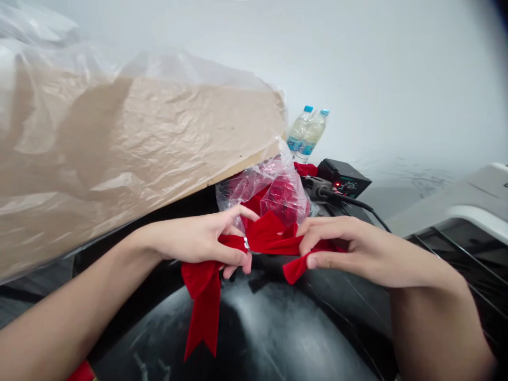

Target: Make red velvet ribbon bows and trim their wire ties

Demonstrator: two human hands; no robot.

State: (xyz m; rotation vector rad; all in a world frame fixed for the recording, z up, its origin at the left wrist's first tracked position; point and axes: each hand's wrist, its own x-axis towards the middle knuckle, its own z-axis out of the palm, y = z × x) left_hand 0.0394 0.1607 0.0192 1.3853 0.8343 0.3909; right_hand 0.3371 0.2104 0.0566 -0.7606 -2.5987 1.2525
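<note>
A red velvet ribbon [273, 241] stretches between my two hands above a dark, shiny tabletop [262, 328]. My left hand [222, 238] has its thumb and fingers closed on the ribbon, and a small silvery piece shows at the fingertips. From under this hand hang a loop and a notched tail of red ribbon [204, 312]. On the right, my right hand [337, 241] pinches the ribbon, with a short end poking out below the thumb. Just behind the hands lies a clear plastic bag [278, 185] with red material inside.
A large plastic-wrapped brown board [166, 132] slants across the left and back. Two bottles [307, 132] stand behind the bag. A black box [344, 178] with a lit red light and a cable sits right of them. A wire rack [460, 264] is at the right.
</note>
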